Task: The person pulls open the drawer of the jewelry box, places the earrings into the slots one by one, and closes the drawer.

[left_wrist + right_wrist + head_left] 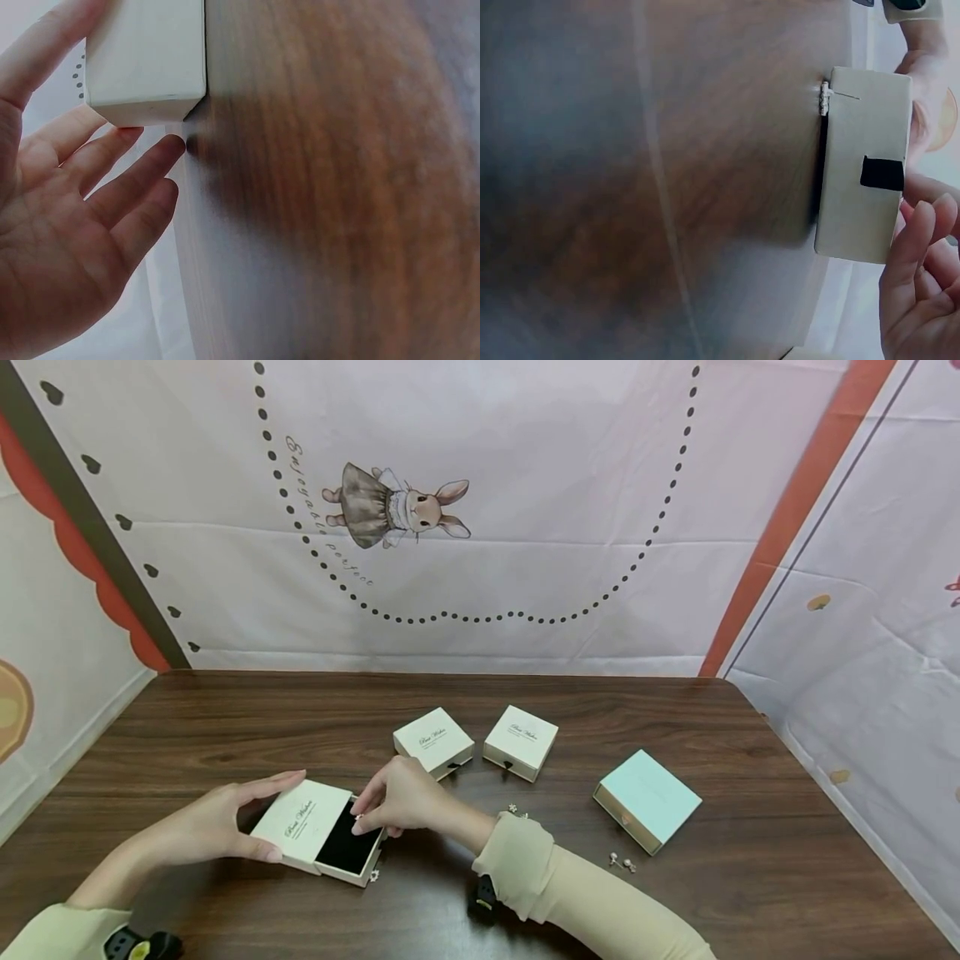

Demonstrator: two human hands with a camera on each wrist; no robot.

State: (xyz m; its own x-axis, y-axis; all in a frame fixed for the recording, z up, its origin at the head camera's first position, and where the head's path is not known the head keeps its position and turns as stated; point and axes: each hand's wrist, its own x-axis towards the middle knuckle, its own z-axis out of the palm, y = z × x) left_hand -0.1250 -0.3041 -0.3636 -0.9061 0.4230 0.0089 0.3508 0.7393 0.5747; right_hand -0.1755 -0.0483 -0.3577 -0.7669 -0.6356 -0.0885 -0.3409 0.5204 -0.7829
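A cream drawer-style jewelry box (pixel 288 822) with "Best Wishes" lettering lies on the table, its black-lined drawer (pixel 347 847) pulled partly out to the right. My left hand (pixel 213 822) grips the box's outer sleeve, thumb at the near side and fingers at the far side. Over the drawer, my right hand (pixel 397 797) pinches a small shiny earring (pixel 359 817), mostly hidden by the fingertips. Another earring (pixel 374 876) lies against the drawer's front. In the right wrist view, the drawer front (pixel 862 217) shows a black ribbon tab (pixel 882 173).
Two more cream boxes, one left (pixel 433 739) and one right (pixel 521 739), stand behind my right hand. To the right lies a mint-green box (pixel 648 797), with a pair of earrings (pixel 622 862) in front. More small earrings (pixel 514 809) lie beyond my right forearm.
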